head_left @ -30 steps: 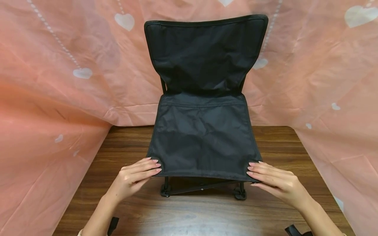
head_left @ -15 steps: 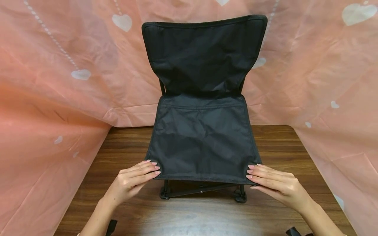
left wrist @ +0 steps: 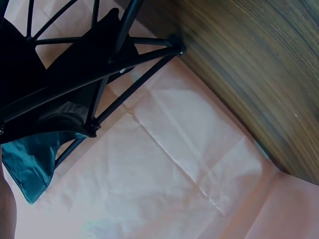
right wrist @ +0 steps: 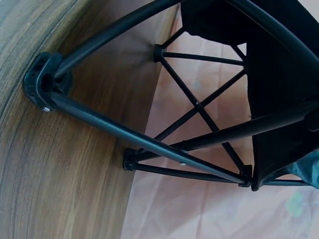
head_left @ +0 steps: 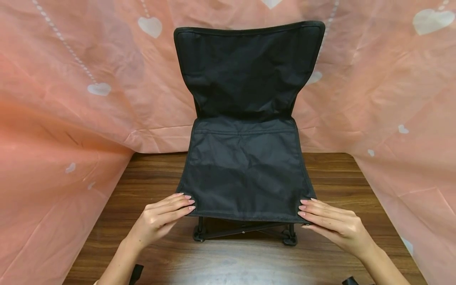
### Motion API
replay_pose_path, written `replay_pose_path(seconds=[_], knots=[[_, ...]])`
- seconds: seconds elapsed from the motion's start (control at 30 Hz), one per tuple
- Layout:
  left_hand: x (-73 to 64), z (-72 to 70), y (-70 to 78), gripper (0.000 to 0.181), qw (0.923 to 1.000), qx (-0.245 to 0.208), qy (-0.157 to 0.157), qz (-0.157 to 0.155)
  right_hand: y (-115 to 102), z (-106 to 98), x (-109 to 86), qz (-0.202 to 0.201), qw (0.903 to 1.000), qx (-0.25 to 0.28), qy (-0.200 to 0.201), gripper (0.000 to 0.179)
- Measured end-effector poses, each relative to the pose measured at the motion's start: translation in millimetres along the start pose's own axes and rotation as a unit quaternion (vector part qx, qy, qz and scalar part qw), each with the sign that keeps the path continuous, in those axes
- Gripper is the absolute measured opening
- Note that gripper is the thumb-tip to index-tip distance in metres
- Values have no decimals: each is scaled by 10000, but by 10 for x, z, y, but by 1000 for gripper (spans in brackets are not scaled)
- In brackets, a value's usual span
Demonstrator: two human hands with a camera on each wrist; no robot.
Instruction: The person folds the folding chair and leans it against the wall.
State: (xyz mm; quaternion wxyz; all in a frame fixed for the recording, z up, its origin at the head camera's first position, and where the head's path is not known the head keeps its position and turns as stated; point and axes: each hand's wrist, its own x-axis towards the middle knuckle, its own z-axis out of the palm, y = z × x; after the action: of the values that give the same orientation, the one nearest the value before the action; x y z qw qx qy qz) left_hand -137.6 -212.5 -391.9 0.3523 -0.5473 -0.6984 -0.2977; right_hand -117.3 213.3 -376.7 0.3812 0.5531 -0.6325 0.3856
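The left hand [head_left: 158, 217] and the right hand [head_left: 336, 223] each grip one front seat corner of the black chair [head_left: 246, 170].

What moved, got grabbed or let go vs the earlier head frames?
The black folding chair has shifted slightly toward the person: its feet, seat edge and backrest sit a little lower in the head view. Nothing newly grabbed or released. Unchanged: the left hand and right hand hold the front seat corners; the pink curtain hangs as before.
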Motion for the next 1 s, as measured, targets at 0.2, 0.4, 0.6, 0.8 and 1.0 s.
replay_pose_path(seconds=[0.2, 0.4, 0.6, 0.8, 1.0], knots=[[23, 7, 16, 21, 10000, 57, 44, -17, -6, 9, 18, -12, 9999, 16, 109, 23], [61, 15, 22, 21, 9998, 163, 63, 2, -15, 21, 42, 9, 9998, 25, 192, 23], [92, 17, 31, 21, 9994, 293, 163, 26, -20, 37, 76, 18, 9997, 22, 233, 23], [116, 28, 50, 21, 9992, 351, 188, -42, -25, 41, 101, -28, 9995, -90, 294, 22], [146, 33, 63, 21, 9990, 381, 213, -65, -34, 40, 103, 18, 9994, -113, 323, 22]])
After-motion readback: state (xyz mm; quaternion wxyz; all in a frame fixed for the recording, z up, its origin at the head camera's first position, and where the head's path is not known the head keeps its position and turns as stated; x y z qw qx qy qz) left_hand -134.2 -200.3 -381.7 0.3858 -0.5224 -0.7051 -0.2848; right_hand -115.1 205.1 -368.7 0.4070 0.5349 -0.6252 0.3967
